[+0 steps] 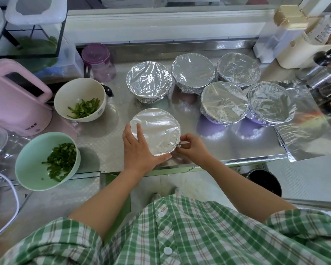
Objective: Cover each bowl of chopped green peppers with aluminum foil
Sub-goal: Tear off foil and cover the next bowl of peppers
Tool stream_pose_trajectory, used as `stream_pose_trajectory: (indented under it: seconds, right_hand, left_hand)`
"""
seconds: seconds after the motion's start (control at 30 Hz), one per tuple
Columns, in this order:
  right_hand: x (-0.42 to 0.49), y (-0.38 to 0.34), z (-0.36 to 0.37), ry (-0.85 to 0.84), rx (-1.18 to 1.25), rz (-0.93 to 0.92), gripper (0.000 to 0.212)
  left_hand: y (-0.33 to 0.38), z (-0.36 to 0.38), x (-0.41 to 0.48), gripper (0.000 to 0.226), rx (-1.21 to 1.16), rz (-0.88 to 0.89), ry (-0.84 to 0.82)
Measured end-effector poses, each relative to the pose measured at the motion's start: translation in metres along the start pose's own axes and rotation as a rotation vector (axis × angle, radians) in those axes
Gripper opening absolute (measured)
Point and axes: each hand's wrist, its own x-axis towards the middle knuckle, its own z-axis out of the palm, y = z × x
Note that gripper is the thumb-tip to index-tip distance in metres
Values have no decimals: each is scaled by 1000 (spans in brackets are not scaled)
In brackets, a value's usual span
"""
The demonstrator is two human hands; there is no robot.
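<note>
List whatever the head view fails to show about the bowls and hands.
Head view, each:
1. Contents of the front bowl and the five rear bowls: hidden under foil.
2. Front bowl's near wall: behind the left hand and the foil-pinching right hand.
3. Label on the pink kettle: too small to read.

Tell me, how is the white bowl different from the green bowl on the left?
The white bowl is cream-white, the green bowl mint. The white bowl holds longer, lighter pepper strips; the green bowl holds smaller, darker pieces. The white bowl sits farther back, the green bowl at the front edge of the counter. Both are uncovered.
</note>
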Motion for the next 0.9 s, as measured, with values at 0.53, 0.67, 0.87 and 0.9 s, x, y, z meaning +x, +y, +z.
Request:
stream_pose_trajectory:
  seconds: [0.53,0.67,0.87,0.9]
  right_hand:
    - [3,-12,-8,93,132,136,16]
    - [7,-12,-8,75,125,164,13]
    - [6,-9,2,113,267,178,15]
    - [6,-10,4,121,278,189,14]
  left_hand:
    - [0,0,0,148,24,0,4]
    - [1,-1,0,147,32,6,-3]
    - [1,0,-2,145,2,5,17]
    - [1,0,-2,145,1,6,20]
